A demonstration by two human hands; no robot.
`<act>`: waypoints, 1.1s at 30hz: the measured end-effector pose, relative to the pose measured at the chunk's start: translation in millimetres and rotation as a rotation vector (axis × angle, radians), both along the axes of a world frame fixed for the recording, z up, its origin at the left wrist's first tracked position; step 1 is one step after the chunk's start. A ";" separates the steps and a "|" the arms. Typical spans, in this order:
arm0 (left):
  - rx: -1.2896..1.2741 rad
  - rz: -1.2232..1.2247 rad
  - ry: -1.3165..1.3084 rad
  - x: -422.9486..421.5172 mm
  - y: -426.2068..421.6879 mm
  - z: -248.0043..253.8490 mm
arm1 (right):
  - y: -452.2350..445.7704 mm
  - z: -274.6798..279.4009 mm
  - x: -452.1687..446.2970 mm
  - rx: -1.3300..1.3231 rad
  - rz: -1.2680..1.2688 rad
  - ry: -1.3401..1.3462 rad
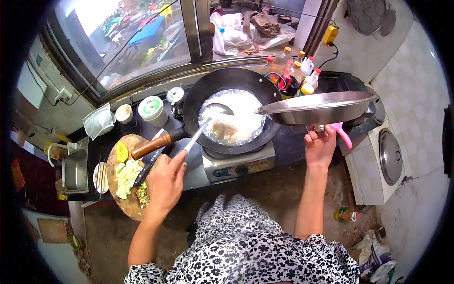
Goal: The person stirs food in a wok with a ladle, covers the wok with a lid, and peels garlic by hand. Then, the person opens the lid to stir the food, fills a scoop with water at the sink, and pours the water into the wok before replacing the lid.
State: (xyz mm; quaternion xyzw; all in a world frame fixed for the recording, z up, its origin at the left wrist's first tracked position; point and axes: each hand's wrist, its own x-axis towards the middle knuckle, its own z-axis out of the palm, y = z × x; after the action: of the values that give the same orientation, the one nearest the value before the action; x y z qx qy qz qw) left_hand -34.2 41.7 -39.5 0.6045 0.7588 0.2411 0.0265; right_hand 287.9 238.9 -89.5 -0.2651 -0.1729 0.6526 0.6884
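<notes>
My left hand (165, 182) is closed around the handle of a metal ladle (220, 109). The ladle's bowl dips into white, bubbling liquid (236, 106) in a black wok (198, 102) on a gas stove (239, 163). Pale food lumps (222, 131) show in the liquid. To the right, my right hand (320, 147) grips the knob under a wide steel lid (317, 106), held up with its rim on top, beside the wok. Below my left hand is a round wooden cutting board (130, 208) with a black-handled knife (144, 174), sliced pale green vegetables (125, 180) and chopped bits (143, 195).
A pink handle (343, 135) shows beside the lid. Sauce bottles (293, 73) crowd the back right, near the window. A white tub (152, 110) and a small jar (175, 97) stand left of the wok. A sink (75, 165) lies far left. An oil bottle (345, 215) is on the floor.
</notes>
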 end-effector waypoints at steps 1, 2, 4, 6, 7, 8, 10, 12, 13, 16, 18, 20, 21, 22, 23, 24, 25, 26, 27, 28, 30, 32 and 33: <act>-0.008 -0.042 0.044 3.2 5.0 -1.2 | 0.2 0.4 -0.4 0.000 0.003 -0.004; -0.016 -0.084 0.088 6.6 10.4 -1.7 | 0.2 1.0 -0.7 0.000 0.005 -0.008; -0.036 -0.185 0.154 13.2 26.0 -0.2 | -0.3 2.0 -1.1 -0.009 0.011 -0.006; -0.077 -0.272 0.224 17.9 44.3 -0.5 | -2.9 2.1 -1.6 -0.027 0.015 0.006; -0.087 -0.328 0.303 19.5 52.8 -1.8 | -3.9 1.7 -1.6 -0.031 0.015 0.011; -0.048 -0.364 0.317 19.9 62.1 -8.0 | -4.9 1.1 -1.5 -0.036 0.014 0.016; 0.030 -0.439 0.342 19.7 80.1 -25.2 | -7.7 0.4 0.2 -0.046 0.004 0.019; 0.081 -0.484 0.418 16.7 87.9 -27.2 | -10.4 0.4 3.1 -0.058 -0.016 0.015; 0.078 -0.491 0.462 13.7 89.7 -25.2 | -11.6 1.2 4.1 -0.054 -0.025 0.009; 0.082 -0.485 0.573 3.2 83.1 -11.1 | -15.0 4.7 7.8 -0.044 -0.046 -0.002; 0.072 -0.443 0.605 -3.1 69.2 7.7 | -15.8 4.9 10.5 -0.038 -0.051 0.003; 0.074 -0.368 0.629 -7.9 52.7 24.2 | -15.1 2.4 12.1 -0.049 -0.060 0.011; 0.087 -0.335 0.635 -11.2 44.7 31.0 | -14.5 1.7 12.0 -0.054 -0.062 0.013; 0.100 -0.301 0.641 -14.9 37.8 34.9 | -13.9 1.6 10.9 -0.050 -0.055 0.007; 0.118 -0.271 0.584 -19.0 31.9 36.0 | -13.0 1.7 9.3 -0.045 -0.046 0.001; 0.134 -0.255 0.556 -21.3 26.6 37.0 | -11.8 2.0 7.3 -0.040 -0.035 -0.006; 0.150 -0.240 0.529 -23.2 21.5 37.9 | -10.8 2.3 5.1 -0.037 -0.022 -0.009; 0.168 -0.227 0.502 -24.3 16.6 37.8 | -10.5 2.5 3.0 -0.034 -0.010 -0.012; 0.153 -0.202 0.490 -24.0 11.8 36.9 | -10.0 2.9 1.6 -0.031 0.000 -0.016; 0.133 -0.182 0.484 -22.8 6.9 34.9 | -9.5 3.6 0.0 -0.023 0.005 -0.018; 0.092 -0.143 0.472 -19.1 -1.0 30.8 | -8.4 5.1 -4.2 -0.010 0.015 -0.022; 0.095 -0.171 0.450 -17.7 -2.5 22.8 | -7.9 6.4 -7.7 -0.002 0.023 -0.021; 0.093 -0.182 0.439 -17.3 -0.8 15.5 | -7.1 7.0 -9.1 0.002 0.029 -0.020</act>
State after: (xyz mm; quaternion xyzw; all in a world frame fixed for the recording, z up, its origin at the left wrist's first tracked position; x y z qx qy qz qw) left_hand -51.5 40.8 -24.0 0.7087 0.6770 0.1353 -0.1454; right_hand 278.9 231.9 -82.5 -0.2682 -0.1843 0.6596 0.6776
